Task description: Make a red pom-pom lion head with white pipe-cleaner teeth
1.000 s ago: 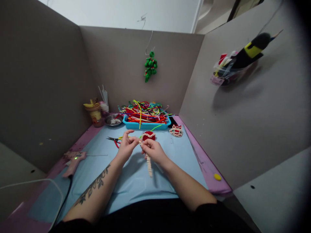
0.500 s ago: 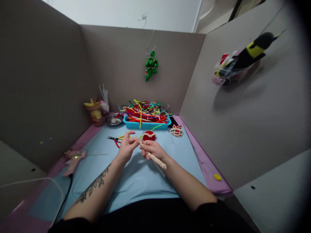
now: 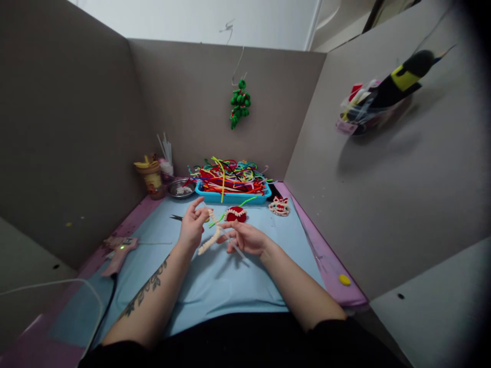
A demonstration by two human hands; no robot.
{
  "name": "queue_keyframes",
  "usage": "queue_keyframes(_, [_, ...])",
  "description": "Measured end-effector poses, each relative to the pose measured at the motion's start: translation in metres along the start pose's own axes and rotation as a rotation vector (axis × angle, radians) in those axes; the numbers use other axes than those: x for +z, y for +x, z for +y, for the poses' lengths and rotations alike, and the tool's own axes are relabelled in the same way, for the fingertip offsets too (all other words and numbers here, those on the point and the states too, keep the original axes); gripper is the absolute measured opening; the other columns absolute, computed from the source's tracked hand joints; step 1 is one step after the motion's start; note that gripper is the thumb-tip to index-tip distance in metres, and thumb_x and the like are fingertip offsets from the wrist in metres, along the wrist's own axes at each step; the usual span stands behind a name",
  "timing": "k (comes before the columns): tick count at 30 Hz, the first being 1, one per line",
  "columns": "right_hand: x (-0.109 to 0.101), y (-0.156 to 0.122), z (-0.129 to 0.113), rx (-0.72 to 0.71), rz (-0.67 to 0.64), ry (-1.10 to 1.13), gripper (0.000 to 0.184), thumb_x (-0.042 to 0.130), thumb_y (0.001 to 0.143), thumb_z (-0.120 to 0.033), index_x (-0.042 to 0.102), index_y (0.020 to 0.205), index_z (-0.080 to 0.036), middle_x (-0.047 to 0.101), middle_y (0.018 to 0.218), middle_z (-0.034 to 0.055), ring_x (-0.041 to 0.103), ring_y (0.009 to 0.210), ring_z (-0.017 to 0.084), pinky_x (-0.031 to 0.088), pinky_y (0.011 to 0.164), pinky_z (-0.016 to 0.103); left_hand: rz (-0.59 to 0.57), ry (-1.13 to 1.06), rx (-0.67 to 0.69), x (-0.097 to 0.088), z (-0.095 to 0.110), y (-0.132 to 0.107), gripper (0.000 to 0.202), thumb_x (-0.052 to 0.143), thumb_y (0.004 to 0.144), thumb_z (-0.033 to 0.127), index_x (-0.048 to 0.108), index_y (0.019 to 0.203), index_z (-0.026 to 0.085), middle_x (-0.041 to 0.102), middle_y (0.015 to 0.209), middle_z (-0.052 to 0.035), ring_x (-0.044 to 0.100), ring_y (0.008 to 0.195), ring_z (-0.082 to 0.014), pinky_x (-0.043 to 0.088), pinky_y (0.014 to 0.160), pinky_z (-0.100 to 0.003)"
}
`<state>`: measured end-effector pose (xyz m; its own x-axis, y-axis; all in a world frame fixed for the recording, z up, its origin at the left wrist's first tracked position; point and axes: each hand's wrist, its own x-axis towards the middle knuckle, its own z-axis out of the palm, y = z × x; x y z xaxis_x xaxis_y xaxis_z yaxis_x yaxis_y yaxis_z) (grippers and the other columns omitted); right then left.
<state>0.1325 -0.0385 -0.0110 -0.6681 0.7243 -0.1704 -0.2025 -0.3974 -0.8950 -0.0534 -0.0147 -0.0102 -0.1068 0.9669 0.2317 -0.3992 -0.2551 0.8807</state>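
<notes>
Between my hands a cream pipe cleaner, bent into tight coils, hangs down to the left from a thin whitish stick. My left hand pinches the upper end of the stick, where more cream coils wrap it. With bent fingers, my right hand grips the pipe cleaner where it meets the stick; the stick's lower end slants out below this hand. Just beyond lies a red round piece with a cream scalloped edge, beside a bright green pipe cleaner. Scissors lie partly hidden behind my left hand.
A blue tray heaped with coloured pipe cleaners stands at the back, beside a metal bowl. A pink glue gun with its cord lies left. A red and cream ornament sits right. Grey panels enclose the table.
The coiled cream length has swung from below my right hand to the left, under my left hand. My hands have moved slightly apart, and the stick shows more.
</notes>
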Motion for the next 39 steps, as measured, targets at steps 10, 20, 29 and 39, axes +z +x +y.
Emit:
queue_keyframes(10, [0.005, 0.012, 0.013, -0.260, 0.367, -0.387, 0.017, 0.056, 0.076, -0.028, 0.055, 0.089, -0.017, 0.054, 0.056, -0.0062, 0.032, 0.037, 0.005, 0.021, 0.039, 0.019, -0.052, -0.049, -0.227, 0.006, -0.009, -0.004, 0.053, 0.081, 0.062, 0.032, 0.060, 0.107, 0.014, 0.070, 0.099, -0.0111, 0.067, 0.091, -0.0210, 0.049, 0.085, -0.035])
queue_keyframes(20, [-0.049, -0.012, -0.011, -0.093, 0.519, -1.252, 0.017, 0.050, 0.073, -0.010, 0.065, 0.072, -0.018, 0.067, 0.071, 0.0038, 0.058, 0.069, 0.017, 0.039, 0.065, 0.026, 0.364, -0.304, -0.076, -0.038, 0.021, 0.031, 0.021, 0.073, 0.074, 0.022, 0.055, 0.085, 0.023, 0.069, 0.090, -0.0001, 0.068, 0.092, -0.0180, 0.055, 0.076, -0.032])
queue_keyframes(29, [-0.024, 0.007, 0.002, -0.553, 0.476, -0.664, 0.032, 0.059, 0.079, -0.036, 0.062, 0.108, -0.021, 0.065, 0.106, 0.0067, 0.061, 0.085, 0.016, 0.049, 0.079, 0.031, 0.083, -0.339, -0.300, 0.003, -0.001, 0.000, 0.021, 0.065, 0.075, 0.004, 0.052, 0.086, 0.017, 0.068, 0.103, -0.0059, 0.066, 0.101, -0.0200, 0.053, 0.087, -0.036])
queue_keyframes(39, [-0.004, 0.009, 0.012, -0.618, 0.648, -0.681, 0.022, 0.056, 0.082, -0.034, 0.065, 0.094, -0.019, 0.068, 0.095, 0.0057, 0.062, 0.083, 0.018, 0.050, 0.077, 0.030, -0.057, -0.166, -0.338, 0.017, -0.005, -0.018, 0.038, 0.081, 0.061, 0.018, 0.061, 0.093, 0.016, 0.068, 0.103, -0.0067, 0.065, 0.094, -0.0181, 0.054, 0.078, -0.031])
